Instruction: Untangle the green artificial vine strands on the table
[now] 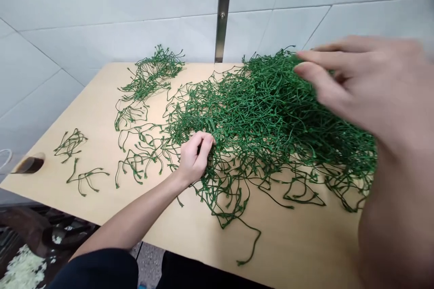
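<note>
Closest to me, the right hand (369, 86) hung blurred above the table, its fingers stretched out and loosely spread, with nothing in its grasp. Below it, the tangled heap of green cords (267, 113) sprawled over the middle and right of the pale wooden table (98, 108). The left hand (195, 156) rested at the heap's near-left edge, fingers curled in and pinching a few strands. Small separate bunches (71, 142) lay well apart near the table's left edge.
</note>
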`<state>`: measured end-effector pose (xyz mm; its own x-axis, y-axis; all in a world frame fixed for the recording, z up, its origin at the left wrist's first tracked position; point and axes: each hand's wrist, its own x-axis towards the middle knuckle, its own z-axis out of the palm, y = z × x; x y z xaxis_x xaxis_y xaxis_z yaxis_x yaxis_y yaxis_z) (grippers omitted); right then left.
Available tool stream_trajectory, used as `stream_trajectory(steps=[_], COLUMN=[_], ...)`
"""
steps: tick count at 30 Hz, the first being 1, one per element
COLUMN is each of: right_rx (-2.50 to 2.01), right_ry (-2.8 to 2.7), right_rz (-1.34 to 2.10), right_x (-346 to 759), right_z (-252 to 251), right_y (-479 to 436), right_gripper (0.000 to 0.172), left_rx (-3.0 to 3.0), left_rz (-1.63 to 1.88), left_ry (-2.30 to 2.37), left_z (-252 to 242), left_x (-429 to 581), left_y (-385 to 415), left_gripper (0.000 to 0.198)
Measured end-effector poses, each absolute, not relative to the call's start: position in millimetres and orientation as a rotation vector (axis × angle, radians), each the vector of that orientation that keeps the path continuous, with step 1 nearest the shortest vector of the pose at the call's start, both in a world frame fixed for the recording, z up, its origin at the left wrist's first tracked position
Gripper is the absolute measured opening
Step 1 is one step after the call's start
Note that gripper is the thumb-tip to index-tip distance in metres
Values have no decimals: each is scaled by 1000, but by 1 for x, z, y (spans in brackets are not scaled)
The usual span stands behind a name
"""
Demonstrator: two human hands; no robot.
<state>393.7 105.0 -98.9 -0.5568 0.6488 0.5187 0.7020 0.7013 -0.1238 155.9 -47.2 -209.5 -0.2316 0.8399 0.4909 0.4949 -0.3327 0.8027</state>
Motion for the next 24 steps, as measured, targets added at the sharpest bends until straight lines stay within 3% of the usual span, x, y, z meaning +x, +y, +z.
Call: stream_trajectory(steps=[3,7,11,14,19,24], right_rx=[-1073,-710,-501,-523,-593,-573], right_ry=[-2449,-2599,-2698,-2678,-2681,-2637], right_rz=[-148,462,955,1039,895,1190], right_x=[362,339,326,319,319,319], right_z=[-95,-101,-110,-115,-118,-117], right_y=[90,79,71,69,71,72], right_gripper=[51,28,18,17,29,23], left_rx=[1724,1694,1730,1812,1939,1914], left_rz=[1567,1560,1584,1614,1604,1620], left_ry=[1573,1568,1587,1592,1650,1701], left_z=[-210,-209,-210,-209,-204,-203], left_x=[154,152,150,148,146,148], left_y=[-48,-50,-49,-48,-46,-44], left_gripper=[26,23,13,8,7,8])
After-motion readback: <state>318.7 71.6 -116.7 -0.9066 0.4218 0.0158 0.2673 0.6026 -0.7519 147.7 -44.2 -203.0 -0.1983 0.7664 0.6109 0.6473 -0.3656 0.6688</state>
